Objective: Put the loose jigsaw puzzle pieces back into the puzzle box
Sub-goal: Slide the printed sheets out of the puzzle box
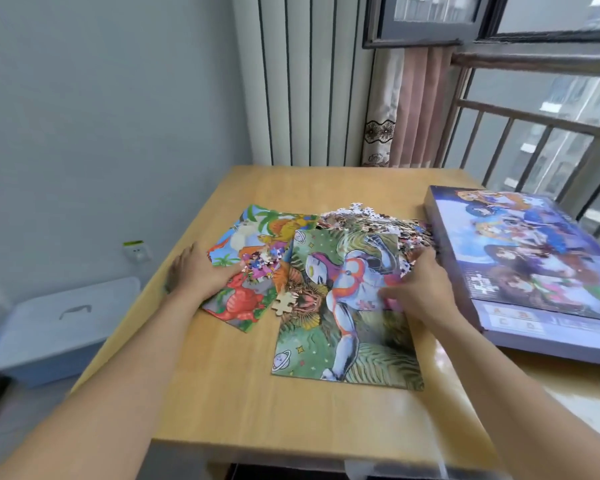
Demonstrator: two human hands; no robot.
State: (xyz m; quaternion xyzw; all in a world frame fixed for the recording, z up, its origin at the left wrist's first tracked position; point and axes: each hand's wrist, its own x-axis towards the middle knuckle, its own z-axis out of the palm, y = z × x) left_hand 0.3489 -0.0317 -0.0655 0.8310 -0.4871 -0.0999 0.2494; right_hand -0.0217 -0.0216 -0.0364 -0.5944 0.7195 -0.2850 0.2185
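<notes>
Wooden table [222, 393]: picture sheets under loose pieces [378, 220]; closed puzzle box [534, 258] right; both hands' fingers flat, spread.

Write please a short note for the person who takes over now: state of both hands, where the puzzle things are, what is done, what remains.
Left hand: flat on the dinosaur sheet, fingers at a small clump of pieces.
Right hand: resting on the hero sheet, beside the big pile of pieces.
Puzzle box: closed, right side of the table.
One loose piece lies between the sheets.
Done: nothing boxed yet.
Left: open the box and move all pieces in.
</notes>
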